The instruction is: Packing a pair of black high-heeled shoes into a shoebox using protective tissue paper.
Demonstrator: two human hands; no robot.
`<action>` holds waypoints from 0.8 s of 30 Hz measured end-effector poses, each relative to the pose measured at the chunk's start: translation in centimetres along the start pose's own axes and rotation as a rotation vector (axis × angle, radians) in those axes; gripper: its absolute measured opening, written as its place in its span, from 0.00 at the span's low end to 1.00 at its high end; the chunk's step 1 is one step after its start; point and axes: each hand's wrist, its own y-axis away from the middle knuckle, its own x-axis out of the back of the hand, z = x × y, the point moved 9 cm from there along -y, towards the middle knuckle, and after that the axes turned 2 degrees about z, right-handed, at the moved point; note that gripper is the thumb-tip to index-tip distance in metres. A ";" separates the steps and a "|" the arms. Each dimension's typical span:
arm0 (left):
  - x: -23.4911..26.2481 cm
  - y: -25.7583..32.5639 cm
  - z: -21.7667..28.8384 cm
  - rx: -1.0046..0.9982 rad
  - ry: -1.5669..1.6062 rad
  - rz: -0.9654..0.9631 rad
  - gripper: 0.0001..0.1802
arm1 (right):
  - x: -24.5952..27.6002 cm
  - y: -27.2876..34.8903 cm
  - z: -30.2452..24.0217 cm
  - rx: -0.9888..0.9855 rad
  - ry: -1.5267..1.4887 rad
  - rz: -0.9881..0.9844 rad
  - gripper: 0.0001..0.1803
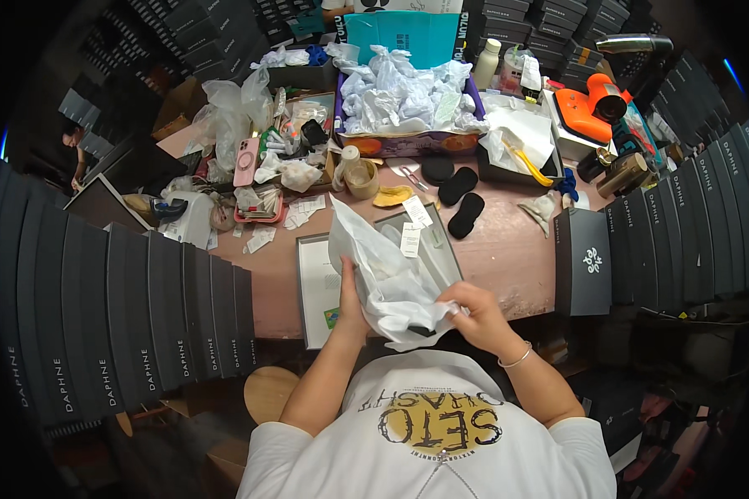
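Note:
A sheet of white tissue paper [391, 287] is between my hands, wrapped loosely around something mostly hidden; a small dark piece [422, 331] shows at its near end. My left hand [352, 301] grips the bundle from its left side. On the right, my right hand [477, 314] pinches the paper's edge between thumb and fingers. Beneath the bundle lies an open grey box [451, 264], partly covered by it. A pale panel with a grey rim [314, 264] is at its left. Two white tags [410, 239] lie at the box's far side.
Dark shoe boxes stand in rows at left [129, 308] and right [678, 224]. Behind the work spot is a purple carton [408, 145] full of crumpled paper. Black rounded pads [466, 216], a glass jar [359, 175], a pink phone [246, 162] and an orange device [582, 115] crowd the table.

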 end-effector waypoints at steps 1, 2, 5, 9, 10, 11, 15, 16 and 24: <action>0.7 0.1 -0.2 0.024 0.025 -0.011 0.39 | 1.5 -0.1 2.0 -0.153 -0.236 0.125 0.07; 2.3 -0.4 -0.4 0.007 0.038 0.024 0.38 | 2.7 0.2 4.0 -0.308 -0.472 0.252 0.06; 6.4 -1.2 -0.2 -0.049 0.059 0.077 0.34 | 7.3 0.7 3.0 -0.280 -0.323 0.491 0.06; 7.3 -1.2 -0.8 0.035 0.056 0.222 0.33 | 1.2 1.3 -7.4 -0.062 -0.254 -0.074 0.09; 6.8 -1.5 -1.1 0.051 0.067 0.196 0.32 | -0.5 0.8 -9.3 0.073 -0.020 -0.155 0.11; 6.2 -1.7 -1.3 0.066 0.079 0.170 0.31 | -2.0 0.4 -7.3 0.010 0.153 -0.192 0.12; 4.8 -0.8 -1.3 -0.070 0.014 0.199 0.28 | -6.3 0.0 1.2 -0.086 0.329 -0.260 0.19; 4.9 -0.9 -1.4 -0.063 -0.062 0.159 0.28 | -6.5 0.0 1.2 -0.068 0.248 -0.266 0.20; -1.4 0.8 4.6 -0.263 0.159 0.031 0.30 | -6.1 -0.1 7.1 0.143 0.519 -0.076 0.28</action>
